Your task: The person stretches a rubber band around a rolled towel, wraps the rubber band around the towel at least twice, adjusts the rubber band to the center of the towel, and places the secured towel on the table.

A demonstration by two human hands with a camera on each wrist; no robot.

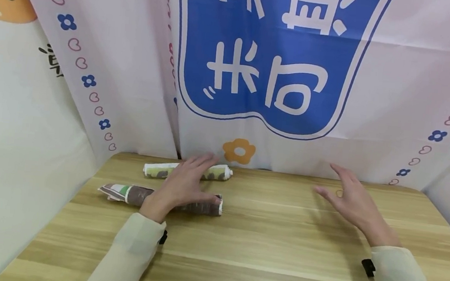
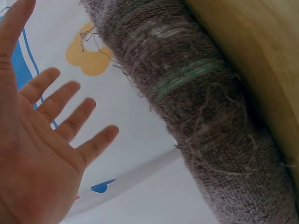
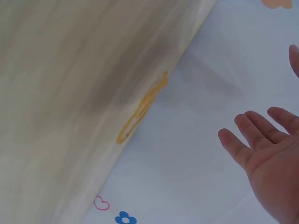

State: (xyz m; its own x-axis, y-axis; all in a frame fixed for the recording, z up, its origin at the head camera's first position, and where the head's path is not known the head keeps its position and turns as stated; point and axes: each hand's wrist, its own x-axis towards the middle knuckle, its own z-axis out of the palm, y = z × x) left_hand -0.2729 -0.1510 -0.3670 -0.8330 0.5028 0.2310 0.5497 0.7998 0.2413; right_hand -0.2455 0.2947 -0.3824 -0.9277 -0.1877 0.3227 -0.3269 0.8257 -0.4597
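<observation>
My left hand [image 1: 188, 183] is over two rolled cloths at the left of the table, its fingers spread and nothing in its grasp. Nearer me lies the brown rolled towel [image 1: 141, 196], with a green and white band at its left end. In the left wrist view this towel [image 2: 187, 93] shows frayed threads and a green stripe. Behind it sits a thinner green-and-white roll [image 1: 158, 170], partly covered by the hand. On the right, my right hand [image 1: 356, 204] hovers with fingers apart. A yellow rubber band [image 3: 142, 109] lies on the table close by that hand.
The wood-grain table [image 1: 262, 254] backs onto a white cloth curtain [image 1: 397, 108] with a blue printed panel. Another white cloth [image 1: 14, 146] hangs along the left side. Black straps [image 1: 368, 268] show at the wrists, by the pale sleeves.
</observation>
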